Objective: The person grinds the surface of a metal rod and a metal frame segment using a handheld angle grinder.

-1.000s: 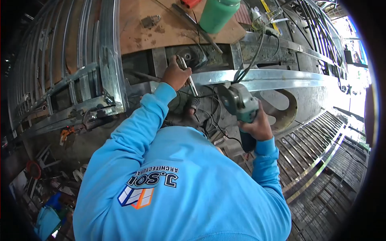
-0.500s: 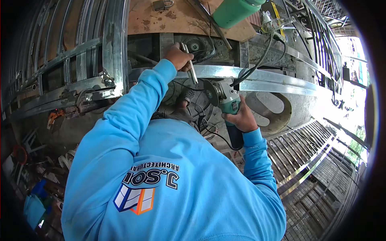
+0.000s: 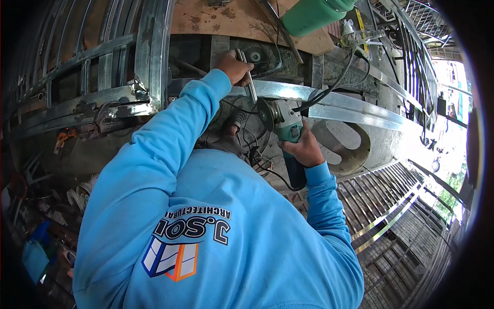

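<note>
My left hand (image 3: 235,68) is closed round a short, shiny metal tube (image 3: 251,89), which slants down toward the grinder. In my right hand (image 3: 307,147) is a green angle grinder (image 3: 289,130), gripped by its body. Its round disc (image 3: 266,114) faces left, and the lower end of the tube is right at the disc's upper edge; whether they touch I cannot tell. Behind them runs a long metal bar (image 3: 350,105) across the view.
A brown board (image 3: 226,21) bears a green bottle (image 3: 314,15) at the top. Metal frames (image 3: 149,56) stand at the left, and a slatted grille (image 3: 383,190) lies at the lower right. Cables (image 3: 334,82) hang beside the grinder. A foot (image 3: 234,126) shows below the bar.
The tube's lower end and the grinder disc have come closer together. The whole view has shifted slightly. Both hands keep their hold.
</note>
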Demonstrator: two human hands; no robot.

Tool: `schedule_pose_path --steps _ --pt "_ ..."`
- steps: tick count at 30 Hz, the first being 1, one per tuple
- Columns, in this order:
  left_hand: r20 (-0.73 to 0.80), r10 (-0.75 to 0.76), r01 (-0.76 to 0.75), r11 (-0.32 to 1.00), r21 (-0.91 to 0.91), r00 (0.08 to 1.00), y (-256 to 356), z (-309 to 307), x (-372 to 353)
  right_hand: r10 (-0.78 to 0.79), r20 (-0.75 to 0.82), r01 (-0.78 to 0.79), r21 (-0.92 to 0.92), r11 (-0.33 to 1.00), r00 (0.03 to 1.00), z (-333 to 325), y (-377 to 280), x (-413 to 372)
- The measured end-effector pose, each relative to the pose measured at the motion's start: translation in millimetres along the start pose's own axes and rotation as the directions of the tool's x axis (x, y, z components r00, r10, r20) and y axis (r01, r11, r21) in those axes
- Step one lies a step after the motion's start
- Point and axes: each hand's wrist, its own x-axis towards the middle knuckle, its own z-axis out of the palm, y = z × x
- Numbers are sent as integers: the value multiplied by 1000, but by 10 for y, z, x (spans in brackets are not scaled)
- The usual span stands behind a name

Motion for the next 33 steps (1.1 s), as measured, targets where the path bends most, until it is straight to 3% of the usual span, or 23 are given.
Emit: schedule_pose_path --steps 10,13,22,25,28,31,33 --pt "-6 38 -38 999 8 999 -13 7 -14 15 29 -16 39 999 999 9 -55 35" --pt "-74 87 -78 990 118 993 -67 24 58 -2 31 1 39 999 1000 15 -50 61" --pt "-68 48 -42 995 87 997 40 46 -55 -59 30 55 109 993 998 47 67 123" --pt "-57 48 -43 995 88 997 35 43 -47 -74 -3 74 -30 997 997 55 -38 119" --pt "-43 68 -62 991 121 997 -38 24 33 -13 10 12 110 994 1000 109 113 165" --pt "-65 83 -78 994 81 994 -67 45 58 -79 17 74 184 980 997 128 97 171" --pt "-86 75 -68 994 84 994 -57 62 52 -87 -19 89 91 992 996 145 185 198"
